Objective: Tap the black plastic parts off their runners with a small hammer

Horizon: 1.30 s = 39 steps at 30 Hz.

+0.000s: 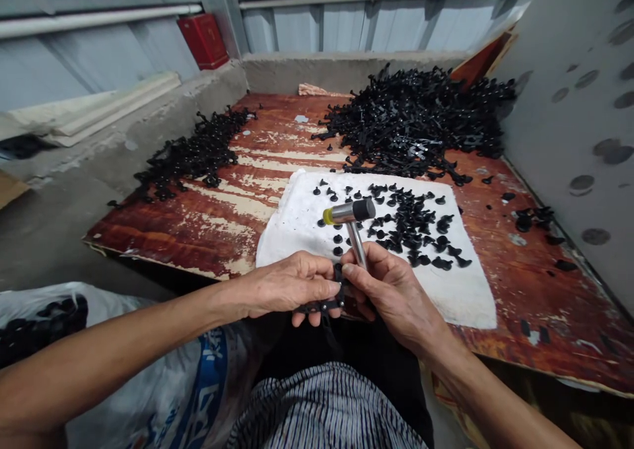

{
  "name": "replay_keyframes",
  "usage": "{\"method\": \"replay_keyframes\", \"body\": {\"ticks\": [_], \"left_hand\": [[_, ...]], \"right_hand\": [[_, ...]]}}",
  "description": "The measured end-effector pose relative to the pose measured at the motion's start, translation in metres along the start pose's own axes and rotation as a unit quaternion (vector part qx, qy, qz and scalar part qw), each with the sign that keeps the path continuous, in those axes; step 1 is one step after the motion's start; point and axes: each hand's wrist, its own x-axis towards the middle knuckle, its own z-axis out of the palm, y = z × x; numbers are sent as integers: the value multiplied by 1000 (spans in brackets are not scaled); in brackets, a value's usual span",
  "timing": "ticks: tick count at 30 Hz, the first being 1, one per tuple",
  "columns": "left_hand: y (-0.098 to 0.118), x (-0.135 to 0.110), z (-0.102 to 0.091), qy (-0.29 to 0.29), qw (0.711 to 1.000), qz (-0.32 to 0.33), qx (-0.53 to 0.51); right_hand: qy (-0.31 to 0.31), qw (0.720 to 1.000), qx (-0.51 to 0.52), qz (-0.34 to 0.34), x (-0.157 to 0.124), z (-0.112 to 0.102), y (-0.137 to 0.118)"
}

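My left hand is closed on a small black plastic strip at the near edge of a white cloth. My right hand grips the metal handle of a small hammer, and its fingertips also touch the black strip. The hammer's head, yellow at one end and black at the other, stands above the cloth. Several small black plastic pieces lie scattered on the cloth just beyond the hammer.
The cloth lies on a worn red wooden board. A big heap of black parts sits at the back right, a smaller heap at the left. A white sack holding black parts stands at my lower left. A grey panel rises on the right.
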Motion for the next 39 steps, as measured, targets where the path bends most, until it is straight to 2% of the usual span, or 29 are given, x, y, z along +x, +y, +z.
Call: {"method": "replay_keyframes", "body": {"ticks": [3, 5, 8, 14, 23, 31, 39], "left_hand": [[-3, 0, 1, 8, 999, 25, -22], [-5, 1, -1, 39, 998, 31, -38], [-6, 5, -7, 91, 992, 20, -85], [-8, 17, -18, 140, 984, -5, -114], [-16, 19, -25, 123, 987, 13, -100], [-12, 19, -23, 112, 988, 14, -103], [-12, 20, -24, 113, 989, 17, -95]], "right_hand": [[10, 1000, 0, -6, 0, 2, -1], [22, 1000, -9, -19, -3, 0, -1], [56, 997, -16, -54, -10, -8, 0], [104, 992, 14, -73, -27, -22, 6], [103, 992, 33, -60, -36, -28, 24], [101, 994, 21, -27, -38, -27, 21], [99, 994, 36, -27, -40, -28, 24]]}}
